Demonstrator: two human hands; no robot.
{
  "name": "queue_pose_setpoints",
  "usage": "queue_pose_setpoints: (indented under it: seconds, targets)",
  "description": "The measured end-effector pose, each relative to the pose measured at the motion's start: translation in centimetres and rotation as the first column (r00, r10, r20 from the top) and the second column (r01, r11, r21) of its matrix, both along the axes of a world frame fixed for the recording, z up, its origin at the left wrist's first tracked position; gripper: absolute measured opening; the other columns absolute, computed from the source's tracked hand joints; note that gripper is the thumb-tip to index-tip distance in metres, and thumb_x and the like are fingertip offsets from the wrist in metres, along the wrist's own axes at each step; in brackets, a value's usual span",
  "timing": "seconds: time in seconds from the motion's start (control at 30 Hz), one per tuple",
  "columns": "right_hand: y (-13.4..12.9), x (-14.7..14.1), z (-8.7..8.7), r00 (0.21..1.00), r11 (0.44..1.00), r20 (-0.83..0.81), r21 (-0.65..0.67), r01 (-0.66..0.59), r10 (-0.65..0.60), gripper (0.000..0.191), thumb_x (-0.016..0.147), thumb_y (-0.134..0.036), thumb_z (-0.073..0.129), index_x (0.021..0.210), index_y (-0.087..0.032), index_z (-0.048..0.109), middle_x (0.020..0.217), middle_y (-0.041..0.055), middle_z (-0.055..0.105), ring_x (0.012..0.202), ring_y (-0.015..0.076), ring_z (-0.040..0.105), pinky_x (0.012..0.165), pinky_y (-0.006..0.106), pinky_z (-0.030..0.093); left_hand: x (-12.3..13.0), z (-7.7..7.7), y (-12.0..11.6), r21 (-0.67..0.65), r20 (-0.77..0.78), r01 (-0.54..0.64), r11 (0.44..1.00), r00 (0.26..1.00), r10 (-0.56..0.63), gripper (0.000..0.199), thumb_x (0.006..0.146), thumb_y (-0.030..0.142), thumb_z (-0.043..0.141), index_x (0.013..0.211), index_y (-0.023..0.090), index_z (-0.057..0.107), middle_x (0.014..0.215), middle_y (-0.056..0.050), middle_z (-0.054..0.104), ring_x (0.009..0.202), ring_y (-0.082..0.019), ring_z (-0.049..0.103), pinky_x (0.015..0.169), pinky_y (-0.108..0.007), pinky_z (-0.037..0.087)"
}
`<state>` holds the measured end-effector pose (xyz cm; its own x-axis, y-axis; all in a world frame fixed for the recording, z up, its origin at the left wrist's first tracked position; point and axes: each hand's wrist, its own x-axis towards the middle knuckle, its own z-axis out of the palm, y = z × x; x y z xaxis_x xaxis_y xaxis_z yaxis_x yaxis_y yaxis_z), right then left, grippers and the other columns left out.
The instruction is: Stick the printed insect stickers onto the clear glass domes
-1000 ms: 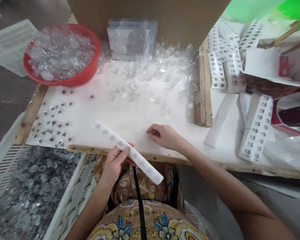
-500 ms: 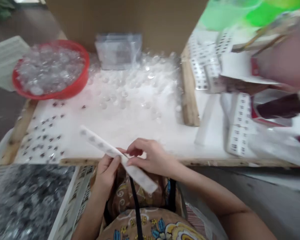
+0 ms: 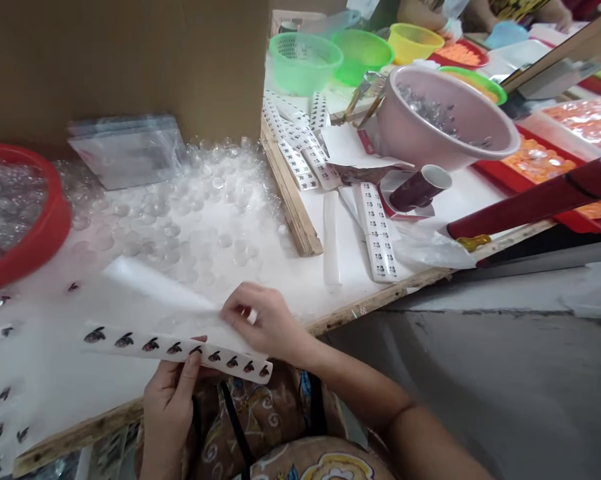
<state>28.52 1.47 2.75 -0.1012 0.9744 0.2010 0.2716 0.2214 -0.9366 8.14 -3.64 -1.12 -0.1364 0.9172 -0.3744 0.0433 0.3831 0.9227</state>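
Between the thumb and fingers of my left hand [image 3: 173,393] is a white sticker strip [image 3: 180,348] with a row of small dark printed figures. My right hand [image 3: 263,323] pinches a blank white backing strip [image 3: 155,287], which stands apart from the sticker strip and angles up to the left. Both hands are over the front edge of the white table [image 3: 275,293]. Small clear domes [image 3: 173,230] lie scattered behind them. Several loose dark figures [image 3: 3,393] are on the tabletop at the left.
A red basin [image 3: 55,213] of clear pieces stands at left. Clear flat packets [image 3: 125,153] lean against a cardboard panel [image 3: 180,60]. A wooden bar [image 3: 293,193] divides the table. To its right are sticker sheets [image 3: 377,233], a mug [image 3: 420,187] and a pink basin [image 3: 450,127]. Another person's hands [image 3: 450,30] show far back.
My view has swung to the right. My right hand has lifted a blank strip away from the printed one, which my left hand still holds.
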Motion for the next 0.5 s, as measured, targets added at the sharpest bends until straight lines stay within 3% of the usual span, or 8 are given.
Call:
queue_pose_setpoints:
  seconds: [0.07,0.1,0.17,0.23,0.27,0.33,0.5]
  targets:
    - [0.6,3.0,0.2,0.963,0.964,0.053,0.054,0.260,-0.263,0.015,0.092,-0.026,0.057,0.078,-0.021,0.058,0.074,-0.0001,0.060,0.066,0.0120,0.054,0.060,0.024,0.043,0.0,-0.1,-0.1,-0.053,0.057,0.005,0.999,0.998,-0.002,0.042,0.078,0.047,0.078,0.109,0.019,0.074,0.086,-0.003,0.076,0.072,-0.021,0.072,0.071,-0.031,0.062]
    - [0.8,4.9,0.2,0.905,0.909,0.098,0.085,0.408,-0.415,0.015,0.092,-0.028,0.056,0.078,-0.021,0.057,0.073,-0.0001,0.060,0.065,0.0128,0.054,0.060,0.025,0.043,-0.1,-0.2,-0.1,-0.069,0.088,0.007,0.998,0.996,-0.001,0.041,0.079,0.047,0.078,0.110,0.020,0.074,0.085,-0.002,0.076,0.070,-0.019,0.071,0.070,-0.029,0.062]
    - [1.1,8.9,0.2,0.721,0.751,0.214,0.148,0.643,-0.660,0.016,0.093,-0.033,0.054,0.080,-0.022,0.055,0.073,0.0000,0.059,0.066,0.0144,0.055,0.063,0.027,0.044,-0.3,-0.5,-0.1,-0.071,0.125,-0.011,0.997,0.992,0.020,0.040,0.077,0.046,0.079,0.109,0.020,0.075,0.083,-0.001,0.075,0.068,-0.018,0.070,0.068,-0.027,0.061]
    - [1.1,12.6,0.0,0.495,0.586,0.335,0.277,0.761,-0.802,0.017,0.092,-0.036,0.054,0.081,-0.023,0.054,0.075,0.0006,0.059,0.066,0.0157,0.054,0.066,0.030,0.045,-0.5,-0.9,0.1,-0.068,0.151,-0.018,0.998,0.988,0.028,0.040,0.075,0.046,0.081,0.105,0.020,0.076,0.084,-0.001,0.075,0.068,-0.018,0.070,0.065,-0.027,0.061]
    - [1.1,14.1,-0.2,0.414,0.537,0.381,0.316,0.782,-0.827,0.015,0.091,-0.034,0.054,0.081,-0.023,0.053,0.075,0.0012,0.059,0.067,0.0166,0.054,0.068,0.031,0.045,-0.5,-1.0,0.2,-0.067,0.160,-0.017,0.998,0.987,0.027,0.041,0.074,0.046,0.081,0.104,0.019,0.077,0.083,-0.002,0.076,0.068,-0.018,0.070,0.064,-0.028,0.061]
    - [1.0,16.2,-0.8,0.315,0.498,0.465,0.350,0.793,-0.828,0.011,0.088,-0.030,0.054,0.080,-0.023,0.052,0.075,0.0021,0.059,0.070,0.0183,0.054,0.071,0.033,0.045,-0.5,-1.0,0.4,-0.067,0.174,-0.008,0.998,0.985,0.019,0.041,0.073,0.047,0.082,0.103,0.019,0.077,0.081,-0.002,0.075,0.066,-0.019,0.070,0.063,-0.030,0.061]
    - [1.7,17.3,-2.8,0.244,0.501,0.595,0.315,0.806,-0.766,0.002,0.084,-0.022,0.052,0.083,-0.022,0.053,0.077,0.0055,0.062,0.075,0.0225,0.056,0.073,0.036,0.043,-0.3,-0.9,0.5,-0.062,0.203,0.010,0.998,0.979,0.003,0.041,0.074,0.045,0.081,0.104,0.019,0.076,0.077,-0.002,0.073,0.064,-0.019,0.069,0.061,-0.029,0.061]
